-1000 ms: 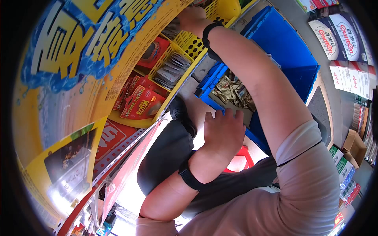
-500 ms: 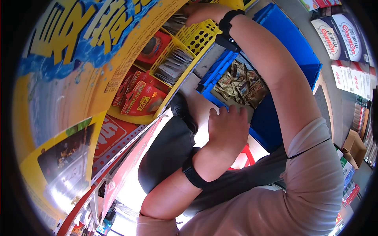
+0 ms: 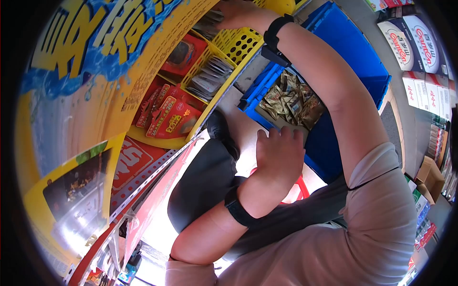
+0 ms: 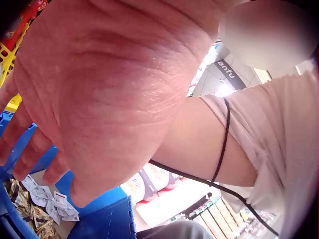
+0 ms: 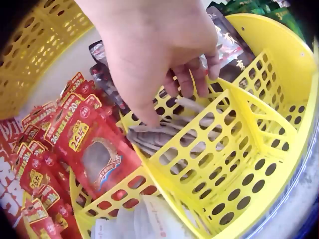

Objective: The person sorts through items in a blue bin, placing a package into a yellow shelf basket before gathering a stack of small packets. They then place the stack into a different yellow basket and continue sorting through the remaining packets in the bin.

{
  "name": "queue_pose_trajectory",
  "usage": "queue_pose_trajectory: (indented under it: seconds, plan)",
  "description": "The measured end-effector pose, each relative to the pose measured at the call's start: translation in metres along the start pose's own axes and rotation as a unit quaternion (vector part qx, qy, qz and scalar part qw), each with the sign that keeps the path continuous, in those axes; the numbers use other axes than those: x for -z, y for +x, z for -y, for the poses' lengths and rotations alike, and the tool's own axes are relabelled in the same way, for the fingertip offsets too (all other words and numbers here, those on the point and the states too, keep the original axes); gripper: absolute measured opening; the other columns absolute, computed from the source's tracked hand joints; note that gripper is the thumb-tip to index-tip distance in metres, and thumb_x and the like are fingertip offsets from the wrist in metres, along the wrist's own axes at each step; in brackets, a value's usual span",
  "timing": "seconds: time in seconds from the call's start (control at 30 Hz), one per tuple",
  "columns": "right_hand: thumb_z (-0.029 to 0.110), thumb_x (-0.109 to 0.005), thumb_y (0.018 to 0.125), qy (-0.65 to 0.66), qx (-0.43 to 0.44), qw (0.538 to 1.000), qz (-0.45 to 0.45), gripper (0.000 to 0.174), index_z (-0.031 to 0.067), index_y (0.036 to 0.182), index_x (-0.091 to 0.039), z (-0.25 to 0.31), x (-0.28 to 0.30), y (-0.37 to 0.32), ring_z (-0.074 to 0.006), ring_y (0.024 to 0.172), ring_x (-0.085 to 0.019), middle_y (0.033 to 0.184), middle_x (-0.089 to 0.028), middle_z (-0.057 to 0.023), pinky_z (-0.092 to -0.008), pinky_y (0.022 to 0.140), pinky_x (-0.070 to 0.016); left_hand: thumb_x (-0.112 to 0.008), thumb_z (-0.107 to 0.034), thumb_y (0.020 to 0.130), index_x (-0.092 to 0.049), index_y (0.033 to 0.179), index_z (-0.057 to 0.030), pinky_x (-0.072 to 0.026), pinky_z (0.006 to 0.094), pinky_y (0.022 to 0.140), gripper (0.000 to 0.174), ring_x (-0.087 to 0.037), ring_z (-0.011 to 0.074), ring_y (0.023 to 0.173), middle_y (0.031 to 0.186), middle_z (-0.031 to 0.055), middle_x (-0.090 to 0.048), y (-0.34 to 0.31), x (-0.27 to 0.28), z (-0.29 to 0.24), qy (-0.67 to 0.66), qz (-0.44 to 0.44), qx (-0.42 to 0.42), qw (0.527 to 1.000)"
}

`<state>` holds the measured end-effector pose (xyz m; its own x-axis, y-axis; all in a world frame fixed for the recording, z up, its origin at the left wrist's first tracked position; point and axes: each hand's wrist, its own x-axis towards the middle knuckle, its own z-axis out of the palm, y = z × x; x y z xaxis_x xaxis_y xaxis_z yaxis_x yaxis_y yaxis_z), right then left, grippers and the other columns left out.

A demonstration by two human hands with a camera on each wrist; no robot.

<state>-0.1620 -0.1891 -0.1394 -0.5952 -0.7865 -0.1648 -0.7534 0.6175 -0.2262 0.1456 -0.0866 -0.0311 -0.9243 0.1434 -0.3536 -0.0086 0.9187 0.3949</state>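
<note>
My right hand [image 5: 159, 55] reaches over the yellow divided rack, its thumb tip right at a row of grey sachets [image 5: 149, 139] standing in one compartment. The fingers bend loosely above the sachets, with space showing between thumb and fingertips. In the head view the right hand [image 3: 243, 15] is at the top, partly cut off. My left hand [image 3: 280, 155], with nothing in it, hovers by the near edge of the blue crate [image 3: 329, 143], its palm filling the left wrist view. Gold-brown packets [image 3: 293, 102] lie inside that crate, and white sachets [image 4: 50, 201] lie beside them.
The yellow rack [image 5: 269, 127] also holds red hanging packs [image 5: 94, 149], whitish sachets [image 5: 144, 219] and dark packets [image 5: 224, 40]. A large yellow printed panel [image 3: 71, 109] stands at the left. White and dark cartons [image 3: 420, 45] are stacked at the right.
My right hand and forearm first shifted right, uncovering more of the crate's packets; then the hand moved slightly left over the rack. The left hand drifted slightly right, staying near the crate.
</note>
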Motion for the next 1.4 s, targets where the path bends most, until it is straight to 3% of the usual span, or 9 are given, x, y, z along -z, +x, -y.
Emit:
queue_pose_trajectory:
  seconds: [0.07,0.27,0.57,0.77,0.87,0.97,1.27,1.37,1.4]
  plan:
    - [0.034,-0.071,0.097,0.016,-0.024,0.994,0.109,0.059,0.0107,0.149,-0.053,0.019,0.037,-0.015,-0.0376,0.113,-0.068,0.124,-0.071,-0.0195,-0.0515,0.089,-0.0570,-0.066,-0.037,0.095,-0.065,0.113,-0.0118,-0.0510,0.0472,0.087,0.031,-0.068,0.0281,0.097,0.099,0.0078,-0.067,0.000,0.001,-0.001,0.002,-0.001,0.001,1.000]
    - [0.031,-0.067,0.098,0.000,-0.033,0.998,0.047,0.035,0.0009,0.116,-0.071,0.025,0.013,-0.011,-0.0373,0.108,-0.069,0.119,-0.072,-0.0189,-0.0512,0.088,-0.0568,-0.067,-0.036,0.094,-0.066,0.112,-0.0123,-0.0504,0.0478,0.088,0.030,-0.068,0.0278,0.097,0.098,0.0075,-0.068,0.001,-0.005,-0.005,-0.006,-0.011,0.002,1.000]
    - [0.020,-0.063,0.100,-0.069,0.005,0.997,0.019,0.026,0.0025,0.119,-0.071,0.031,-0.016,0.000,-0.0397,0.108,-0.069,0.118,-0.072,-0.0203,-0.0491,0.089,-0.0578,-0.069,-0.036,0.093,-0.067,0.113,-0.0137,-0.0497,0.0483,0.091,0.029,-0.068,0.0269,0.100,0.101,0.0067,-0.068,0.002,-0.007,-0.008,-0.013,0.017,0.023,0.999]
    - [0.027,-0.063,0.102,-0.023,-0.020,0.999,-0.024,0.033,0.0023,0.123,-0.069,0.014,-0.020,0.003,-0.0393,0.101,-0.070,0.115,-0.073,-0.0213,-0.0497,0.085,-0.0579,-0.069,-0.036,0.094,-0.067,0.114,-0.0142,-0.0495,0.0489,0.093,0.030,-0.068,0.0264,0.101,0.102,0.0063,-0.069,0.003,-0.009,-0.011,0.008,0.026,0.028,0.999]
    - [0.033,-0.060,0.103,0.085,-0.010,0.996,0.002,0.038,0.0024,0.124,-0.069,0.046,0.036,-0.034,-0.0385,0.098,-0.071,0.112,-0.073,-0.0228,-0.0497,0.081,-0.0572,-0.069,-0.037,0.094,-0.066,0.114,-0.0143,-0.0496,0.0488,0.093,0.030,-0.068,0.0263,0.102,0.103,0.0063,-0.069,0.002,-0.013,-0.012,0.011,0.019,0.029,0.999]
    - [0.058,-0.063,0.092,0.026,0.024,0.997,-0.071,0.053,0.0205,0.130,-0.069,0.045,-0.014,-0.016,-0.0309,0.116,-0.070,0.118,-0.075,-0.0124,-0.0473,0.094,-0.0559,-0.068,-0.037,0.094,-0.066,0.114,-0.0143,-0.0496,0.0489,0.092,0.031,-0.068,0.0261,0.104,0.104,0.0064,-0.069,0.001,-0.008,-0.012,0.008,0.035,0.024,0.999]
    - [0.050,-0.058,0.099,0.067,-0.008,0.991,-0.115,0.039,0.0180,0.110,-0.077,0.039,-0.023,-0.015,-0.0297,0.095,-0.075,0.101,-0.077,-0.0054,-0.0455,0.083,-0.0580,-0.067,-0.037,0.095,-0.066,0.118,-0.0142,-0.0501,0.0491,0.091,0.033,-0.068,0.0264,0.104,0.105,0.0064,-0.069,0.003,-0.014,-0.017,0.029,0.029,0.018,0.999]
    - [0.041,-0.058,0.104,0.255,-0.040,0.966,0.022,0.044,0.0043,0.126,-0.070,0.027,0.052,-0.074,-0.0383,0.096,-0.071,0.108,-0.074,-0.0240,-0.0502,0.078,-0.0562,-0.067,-0.038,0.095,-0.066,0.118,-0.0141,-0.0502,0.0497,0.090,0.033,-0.068,0.0267,0.104,0.106,0.0066,-0.070,0.008,-0.014,-0.018,0.023,0.040,0.011,0.999]
    - [0.047,-0.057,0.103,0.240,-0.008,0.970,-0.028,0.050,0.0077,0.133,-0.067,0.001,0.045,-0.079,-0.0385,0.095,-0.071,0.108,-0.074,-0.0238,-0.0507,0.080,-0.0562,-0.067,-0.038,0.094,-0.067,0.118,-0.0141,-0.0502,0.0499,0.090,0.033,-0.068,0.0269,0.104,0.107,0.0068,-0.070,0.010,-0.014,-0.019,0.021,0.037,0.011,0.999]
